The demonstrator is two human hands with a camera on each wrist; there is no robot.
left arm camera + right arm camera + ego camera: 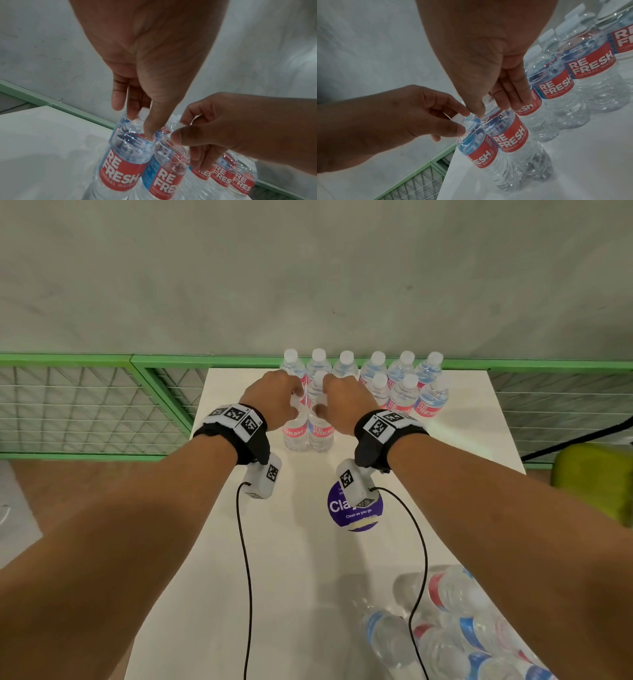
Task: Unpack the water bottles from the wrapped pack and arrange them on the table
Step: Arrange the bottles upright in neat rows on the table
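Two clear "REFRESH" water bottles stand side by side on the white table (pixel 274 559), in front of the arranged rows. My left hand (pixel 291 402) pinches the white cap of the left bottle (pixel 295 436) from above; my right hand (pixel 320 402) holds the neck of the right bottle (pixel 321 436). In the left wrist view my left hand (pixel 137 119) curls round the left bottle's (pixel 123 162) cap. The right wrist view has my right hand (pixel 489 106) over the right bottle (pixel 508 136). The wrapped pack (pixel 455 631) lies at the near right.
Several bottles (pixel 404 392) stand in two rows at the table's far edge. A purple round sticker (pixel 356 511) marks the table's middle. A green-framed wire fence (pixel 85 405) runs behind and left of the table. Wrist cables hang over the near table.
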